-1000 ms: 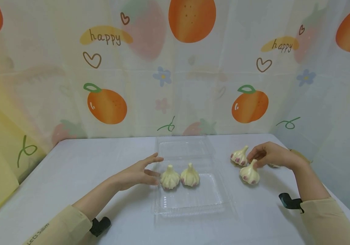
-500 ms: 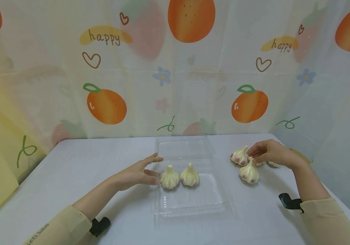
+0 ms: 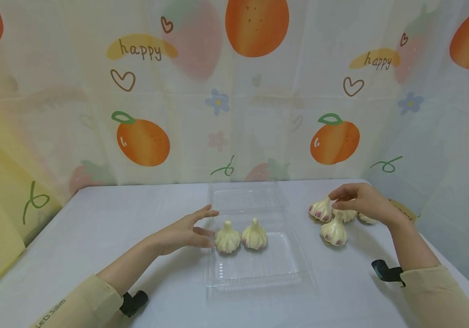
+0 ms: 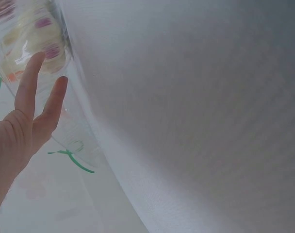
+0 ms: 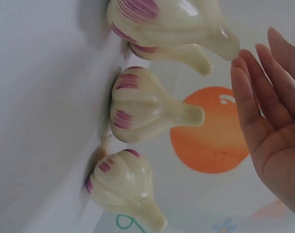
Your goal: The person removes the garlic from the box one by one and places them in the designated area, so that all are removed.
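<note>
In the head view my left hand [image 3: 181,233] has spread, fairly straight fingers at the left side of a clear plastic clamshell box [image 3: 259,266]; the left wrist view shows its fingertips against the clear wall. Two garlic bulbs, a left one [image 3: 227,238] and a right one [image 3: 255,234], sit upright in the box. My right hand [image 3: 361,199] hovers over a group of several garlic bulbs on the right. Its fingertips are by the stem of the far-left bulb [image 3: 320,209]. In the right wrist view the fingers are extended and pinch nothing, above a nearer bulb [image 5: 167,22].
The right group also has a front bulb [image 3: 333,232], a middle bulb [image 3: 346,215] and a partly hidden bulb [image 3: 367,219]. The box lid [image 3: 247,196] lies open toward the back of the white table [image 3: 156,282]. A fruit-printed curtain [image 3: 234,136] hangs behind.
My right hand has let go of the front bulb's stem, lifted, and shifted back and left toward the far-left bulb. The left hand and the bulbs in the box have stayed put.
</note>
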Demonstrator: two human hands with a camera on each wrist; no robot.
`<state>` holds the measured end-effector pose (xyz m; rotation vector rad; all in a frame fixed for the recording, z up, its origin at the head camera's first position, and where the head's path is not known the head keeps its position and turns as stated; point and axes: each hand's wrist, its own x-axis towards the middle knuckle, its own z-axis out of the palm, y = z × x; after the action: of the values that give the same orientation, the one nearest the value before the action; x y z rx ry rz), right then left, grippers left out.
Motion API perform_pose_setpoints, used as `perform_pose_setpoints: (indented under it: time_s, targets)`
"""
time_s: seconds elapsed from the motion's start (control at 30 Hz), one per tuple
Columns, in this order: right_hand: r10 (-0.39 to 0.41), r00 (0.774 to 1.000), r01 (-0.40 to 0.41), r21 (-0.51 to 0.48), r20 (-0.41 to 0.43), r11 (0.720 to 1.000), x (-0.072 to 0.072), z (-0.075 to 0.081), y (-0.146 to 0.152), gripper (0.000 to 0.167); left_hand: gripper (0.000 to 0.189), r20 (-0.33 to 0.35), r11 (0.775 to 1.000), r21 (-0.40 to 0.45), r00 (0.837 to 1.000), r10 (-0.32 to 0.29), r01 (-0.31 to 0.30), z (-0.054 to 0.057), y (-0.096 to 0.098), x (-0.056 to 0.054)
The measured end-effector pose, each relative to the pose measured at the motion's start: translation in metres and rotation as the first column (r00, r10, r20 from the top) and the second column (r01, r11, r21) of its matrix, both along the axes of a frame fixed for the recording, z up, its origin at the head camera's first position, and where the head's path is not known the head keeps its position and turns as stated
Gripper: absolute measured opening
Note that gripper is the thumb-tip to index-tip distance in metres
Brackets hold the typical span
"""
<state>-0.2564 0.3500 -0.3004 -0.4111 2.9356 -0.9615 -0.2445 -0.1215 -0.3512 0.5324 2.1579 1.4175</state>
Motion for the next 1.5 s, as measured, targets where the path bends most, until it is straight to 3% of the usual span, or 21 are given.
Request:
perform_pose_setpoints:
  time_s: [0.2, 0.47, 0.93, 1.17, 1.5]
  targets:
    - [-0.03, 0.997, 0.03, 0.001, -0.066, 1.0, 0.003, 0.003, -0.008, 0.034, 0.081, 0.002, 1.0, 0.001, 1.0, 0.006, -0.006, 0.0, 0.0, 0.0]
    - [-0.004, 0.992, -0.001, -0.039, -0.125, 0.999, 0.005, 0.002, -0.03, 0.032, 0.08, -0.002, 1.0, -0.002, 1.0, 0.01, -0.01, 0.0, 0.0, 0.0]
    - [0.07, 0.991, -0.082, -0.112, -0.11, 0.99, 0.005, -0.002, -0.068, 0.034, 0.08, -0.006, 1.0, 0.002, 1.0, -0.005, 0.005, 0.001, 0.0, 0.002]
    - [0.102, 0.99, -0.118, -0.188, -0.096, 0.975, 0.007, -0.007, -0.084, 0.035, 0.08, -0.004, 1.0, 0.0, 1.0, -0.003, 0.003, 0.001, 0.0, 0.002]
    - [0.165, 0.982, -0.181, -0.216, -0.093, 0.959, 0.009, -0.018, -0.106, 0.033, 0.079, -0.004, 1.0, -0.005, 1.0, 0.013, -0.013, 0.001, 0.001, 0.001]
